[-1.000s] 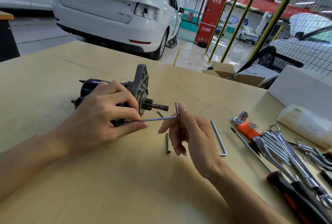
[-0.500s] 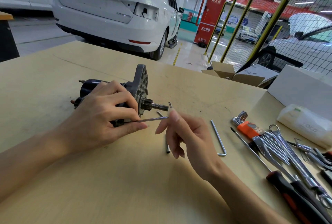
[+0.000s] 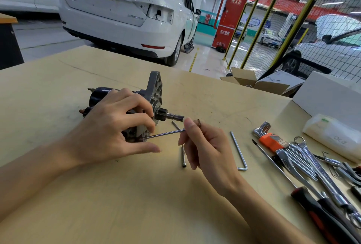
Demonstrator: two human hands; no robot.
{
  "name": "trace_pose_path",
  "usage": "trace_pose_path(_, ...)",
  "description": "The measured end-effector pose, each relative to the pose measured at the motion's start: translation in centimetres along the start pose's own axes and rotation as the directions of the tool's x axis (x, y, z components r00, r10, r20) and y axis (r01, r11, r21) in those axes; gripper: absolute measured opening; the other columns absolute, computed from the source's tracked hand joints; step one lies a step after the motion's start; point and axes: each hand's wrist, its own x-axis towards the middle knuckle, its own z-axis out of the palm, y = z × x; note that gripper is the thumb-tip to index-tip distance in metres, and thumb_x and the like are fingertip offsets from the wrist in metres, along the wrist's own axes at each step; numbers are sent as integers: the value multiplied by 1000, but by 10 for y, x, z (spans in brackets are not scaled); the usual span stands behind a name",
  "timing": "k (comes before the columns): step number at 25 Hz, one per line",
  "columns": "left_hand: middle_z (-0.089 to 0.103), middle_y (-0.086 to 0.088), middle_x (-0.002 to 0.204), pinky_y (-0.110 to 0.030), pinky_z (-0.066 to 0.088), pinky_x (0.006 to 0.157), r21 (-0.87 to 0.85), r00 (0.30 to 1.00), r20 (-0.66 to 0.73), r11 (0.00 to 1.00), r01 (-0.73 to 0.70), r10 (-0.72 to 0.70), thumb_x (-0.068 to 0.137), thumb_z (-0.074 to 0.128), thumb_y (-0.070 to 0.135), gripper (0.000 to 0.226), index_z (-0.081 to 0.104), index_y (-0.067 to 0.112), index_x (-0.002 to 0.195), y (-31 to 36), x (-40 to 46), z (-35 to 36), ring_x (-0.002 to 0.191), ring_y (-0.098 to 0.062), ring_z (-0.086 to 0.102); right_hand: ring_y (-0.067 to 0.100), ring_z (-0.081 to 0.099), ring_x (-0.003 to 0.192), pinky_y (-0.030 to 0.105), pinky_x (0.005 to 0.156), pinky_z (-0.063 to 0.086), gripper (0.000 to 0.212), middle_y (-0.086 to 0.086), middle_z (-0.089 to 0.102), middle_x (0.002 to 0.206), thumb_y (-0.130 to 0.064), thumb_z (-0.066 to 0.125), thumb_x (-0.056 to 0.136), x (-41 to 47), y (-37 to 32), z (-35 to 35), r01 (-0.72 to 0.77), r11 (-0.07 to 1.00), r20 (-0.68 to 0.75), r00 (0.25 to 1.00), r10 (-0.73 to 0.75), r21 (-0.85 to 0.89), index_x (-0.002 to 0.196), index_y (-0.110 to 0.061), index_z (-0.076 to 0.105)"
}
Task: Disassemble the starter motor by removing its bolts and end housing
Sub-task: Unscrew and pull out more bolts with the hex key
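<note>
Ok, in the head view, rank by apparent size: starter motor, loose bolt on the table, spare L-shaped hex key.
1. starter motor, though the left hand hides part of it
2. L-shaped hex key
3. loose bolt, clearly shortest

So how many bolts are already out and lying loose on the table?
2 that I can see: one long bolt lies just below the right hand, and another sits partly hidden under the motor shaft. Hands may hide others.

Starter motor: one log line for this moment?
left hand holds starter motor | right hand turns hex key | loose bolt on table
</note>
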Motion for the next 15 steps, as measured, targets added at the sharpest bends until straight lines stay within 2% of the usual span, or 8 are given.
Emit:
trace_pose_path(4,60,1,109,-31,39,86,5,997,62,999,-37,37,71,74,64,47,69,22,92,-10,-2,-7,100,-7,44,12,43,38,20,44,36,47,2,51,45,-39,46,100,0,1,0,1,1000,-21,1000,-1,-21,69,-7,61)
trace_pose_path(8,59,-1,112,-37,43,82,30,995,98,999,-22,19,72,74,62,44,70,24,94,-21,-3,-15,96,-11,44,11,43,39,21,45,37,47,3,51,44,-38,47,101,0,2,0,9,1000,-27,1000,-10,-26,67,-7,61)
trace_pose_path(15,63,-1,102,-37,45,77,11,999,17,999,-51,50,77,75,48,33,73,17,87,-22,-3,-16,91,-15,51,12,43,39,23,46,37,47,5,51,44,-37,47,101,1,2,0,14,999,-37,999,-16,-41,68,-6,61)
